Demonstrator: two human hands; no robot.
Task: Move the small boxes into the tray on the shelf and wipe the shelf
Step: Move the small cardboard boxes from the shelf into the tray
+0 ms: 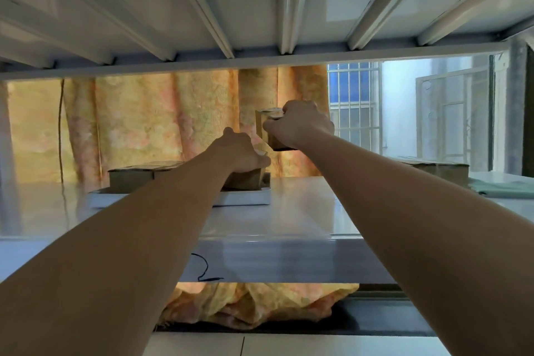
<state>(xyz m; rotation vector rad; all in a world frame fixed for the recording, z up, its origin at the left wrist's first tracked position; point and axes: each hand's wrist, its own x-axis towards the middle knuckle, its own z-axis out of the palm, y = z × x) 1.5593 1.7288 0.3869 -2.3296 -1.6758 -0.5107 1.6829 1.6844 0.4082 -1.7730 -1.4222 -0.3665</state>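
Observation:
A white tray point(245, 199) lies on the glossy white shelf point(303, 211), left of centre. A flat cardboard box point(133, 176) sits in its left part. My left hand point(239, 152) grips a second small brown box point(245, 180) standing in the tray's right end. Above and just right of it, my right hand point(300, 124) holds a third small cardboard box point(267, 127) in the air, upright, with tape on its top. Both forearms reach across the shelf's front edge.
Another cardboard box point(439, 170) rests at the shelf's far right, beside a folded green cloth point(502, 186). The upper shelf's ribbed underside point(260, 9) hangs close overhead. An orange curtain point(144, 124) and a barred window point(355, 107) lie behind.

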